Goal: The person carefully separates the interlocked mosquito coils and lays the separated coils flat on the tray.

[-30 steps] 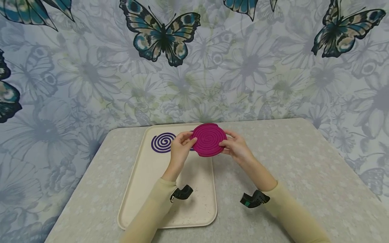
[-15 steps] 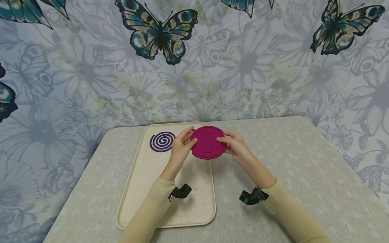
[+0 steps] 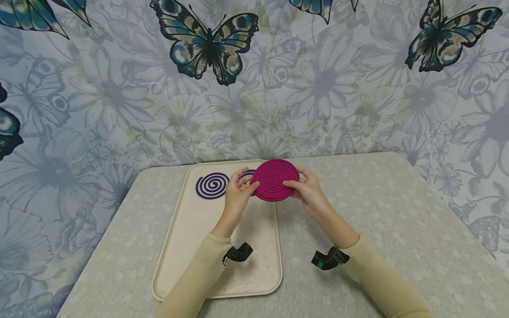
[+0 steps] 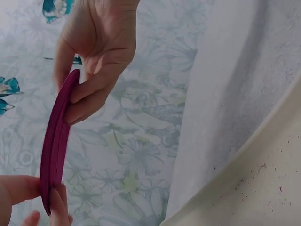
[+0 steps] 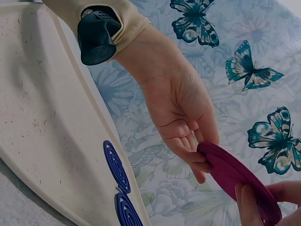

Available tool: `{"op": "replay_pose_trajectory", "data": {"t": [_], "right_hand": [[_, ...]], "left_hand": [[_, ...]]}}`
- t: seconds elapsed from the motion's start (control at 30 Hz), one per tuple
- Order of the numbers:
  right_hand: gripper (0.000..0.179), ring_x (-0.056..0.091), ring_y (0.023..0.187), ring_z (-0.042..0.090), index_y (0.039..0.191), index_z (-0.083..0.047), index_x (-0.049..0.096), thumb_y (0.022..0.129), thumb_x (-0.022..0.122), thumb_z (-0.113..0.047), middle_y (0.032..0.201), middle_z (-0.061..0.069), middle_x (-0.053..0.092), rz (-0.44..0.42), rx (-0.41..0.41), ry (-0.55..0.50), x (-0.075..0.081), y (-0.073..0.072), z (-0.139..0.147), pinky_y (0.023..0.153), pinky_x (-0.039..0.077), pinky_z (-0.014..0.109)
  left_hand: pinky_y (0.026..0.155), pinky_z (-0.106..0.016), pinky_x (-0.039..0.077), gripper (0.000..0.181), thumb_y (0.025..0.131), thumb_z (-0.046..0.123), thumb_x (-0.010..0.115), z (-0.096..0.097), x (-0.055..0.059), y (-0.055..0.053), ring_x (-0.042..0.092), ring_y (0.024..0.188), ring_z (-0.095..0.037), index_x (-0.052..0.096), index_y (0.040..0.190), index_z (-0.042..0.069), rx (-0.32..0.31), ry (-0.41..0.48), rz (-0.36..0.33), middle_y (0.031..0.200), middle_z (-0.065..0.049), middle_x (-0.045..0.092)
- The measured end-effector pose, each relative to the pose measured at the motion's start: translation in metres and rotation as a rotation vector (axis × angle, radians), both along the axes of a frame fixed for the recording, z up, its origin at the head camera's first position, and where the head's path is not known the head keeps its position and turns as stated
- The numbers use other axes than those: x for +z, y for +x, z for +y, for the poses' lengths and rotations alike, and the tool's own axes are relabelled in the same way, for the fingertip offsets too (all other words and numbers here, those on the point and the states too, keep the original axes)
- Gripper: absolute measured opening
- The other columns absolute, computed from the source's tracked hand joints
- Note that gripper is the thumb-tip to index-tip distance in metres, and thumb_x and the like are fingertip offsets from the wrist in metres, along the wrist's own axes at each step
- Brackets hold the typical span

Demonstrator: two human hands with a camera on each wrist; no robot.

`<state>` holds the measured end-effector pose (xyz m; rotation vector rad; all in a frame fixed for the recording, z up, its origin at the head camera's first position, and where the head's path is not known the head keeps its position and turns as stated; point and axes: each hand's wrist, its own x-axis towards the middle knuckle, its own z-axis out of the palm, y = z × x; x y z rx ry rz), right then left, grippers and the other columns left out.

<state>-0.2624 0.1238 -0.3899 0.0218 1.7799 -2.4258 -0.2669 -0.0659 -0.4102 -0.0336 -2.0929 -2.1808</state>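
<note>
In the head view, a round magenta mosquito coil (image 3: 275,180) is held up over the tray's far right corner, its spiral face toward me. My left hand (image 3: 235,196) pinches its left edge, thumb on the face. The right hand (image 3: 312,190) pinches the opposite edge, its thumb reaching farther onto the face. Seen edge-on in the left wrist view, the magenta coil (image 4: 56,136) shows a seam along its rim, like two layers lying flat together. On the tray's far end lies a dark purple mosquito coil (image 3: 212,185); another purple coil (image 3: 247,173) is partly hidden behind the left hand.
The cream tray (image 3: 179,251) lies on a grey patterned table (image 3: 377,212), with small dark crumbs scattered near its front. Behind the table stands a wall (image 3: 278,110) with butterflies and flowers. A black device is strapped to each wrist.
The magenta coil dipped and tilted, then rose slightly and shifted right. Its outline, uneven at top and bottom before, now looks round. My right thumb has slid farther onto its face.
</note>
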Motion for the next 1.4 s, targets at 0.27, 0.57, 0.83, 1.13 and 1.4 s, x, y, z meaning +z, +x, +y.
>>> {"op": "replay_pose_trajectory", "data": {"t": [0.27, 0.57, 0.83, 1.13, 1.4], "right_hand": [[0.039, 0.067, 0.073, 0.004, 0.127, 0.002, 0.044, 0.090, 0.058, -0.001, 0.089, -0.008, 0.069, 0.114, 0.044, 0.062, 0.001, 0.004, -0.002, 0.067, 0.057, 0.021], [0.030, 0.067, 0.080, 0.005, 0.124, 0.004, 0.050, 0.096, 0.051, -0.007, 0.091, -0.008, 0.069, 0.203, 0.078, -0.032, -0.001, 0.007, -0.004, 0.078, 0.056, 0.021], [0.020, 0.066, 0.093, 0.006, 0.104, -0.010, 0.069, 0.097, 0.051, -0.011, 0.098, -0.008, 0.069, 0.285, 0.052, -0.062, -0.010, 0.004, -0.010, 0.089, 0.053, 0.023], [0.049, 0.060, 0.100, 0.004, 0.135, 0.014, 0.040, 0.099, 0.049, -0.018, 0.107, -0.010, 0.064, 0.301, 0.117, -0.023, -0.015, 0.000, -0.012, 0.088, 0.052, 0.022], [0.039, 0.061, 0.098, 0.006, 0.126, 0.010, 0.048, 0.098, 0.052, -0.017, 0.103, -0.007, 0.064, 0.319, 0.133, -0.062, -0.020, -0.002, -0.011, 0.089, 0.053, 0.022]], "left_hand": [[0.071, -0.011, 0.045, 0.019, 0.085, 0.002, 0.066, -0.001, -0.006, -0.001, 0.057, 0.105, -0.019, 0.070, 0.103, -0.003, -0.012, -0.185, 0.120, 0.128, -0.014, 0.057], [0.083, -0.016, 0.049, 0.028, 0.090, 0.011, 0.064, 0.005, -0.005, 0.002, 0.059, 0.111, -0.022, 0.066, 0.117, 0.004, -0.128, -0.168, 0.037, 0.133, -0.012, 0.057], [0.097, -0.031, 0.047, 0.037, 0.094, 0.016, 0.058, 0.010, -0.002, 0.007, 0.060, 0.099, -0.007, 0.057, 0.131, 0.009, -0.241, 0.000, -0.090, 0.131, -0.011, 0.056], [0.101, -0.037, 0.046, 0.042, 0.094, 0.020, 0.059, 0.016, -0.007, 0.009, 0.051, 0.124, -0.025, 0.053, 0.135, 0.014, -0.268, -0.046, -0.063, 0.137, -0.009, 0.050], [0.103, -0.040, 0.045, 0.041, 0.094, 0.021, 0.060, 0.017, -0.007, 0.009, 0.048, 0.129, -0.028, 0.054, 0.134, 0.012, -0.268, -0.049, -0.040, 0.137, -0.011, 0.052]]}}
